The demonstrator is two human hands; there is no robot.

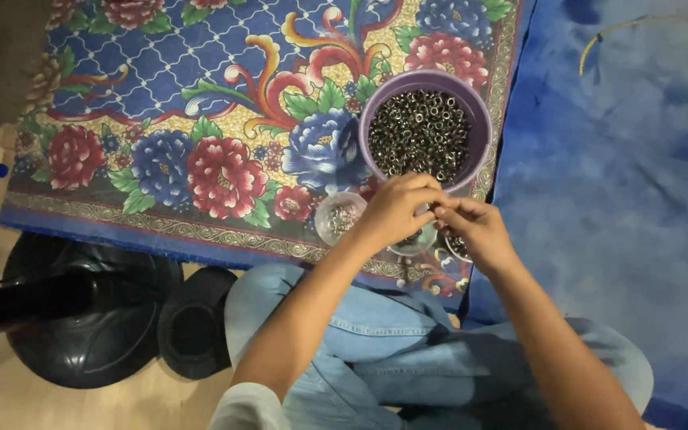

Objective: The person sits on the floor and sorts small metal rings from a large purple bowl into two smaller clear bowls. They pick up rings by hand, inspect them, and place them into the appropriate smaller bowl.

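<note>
Both hands, left hand and right hand, pinch tiny metal rings together below the purple bowl.

One purple bowl holds metal rings too many to count. One small clear dish is plain, two more half hidden. Two hands, left and right. One patterned rug.

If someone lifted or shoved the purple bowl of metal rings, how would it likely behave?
The purple bowl is filled close to its rim with metal rings, so it is probably heavy for its size. On the soft floral mat it would likely drag rather than slide. A sharp tilt could well spill loose rings.
</note>
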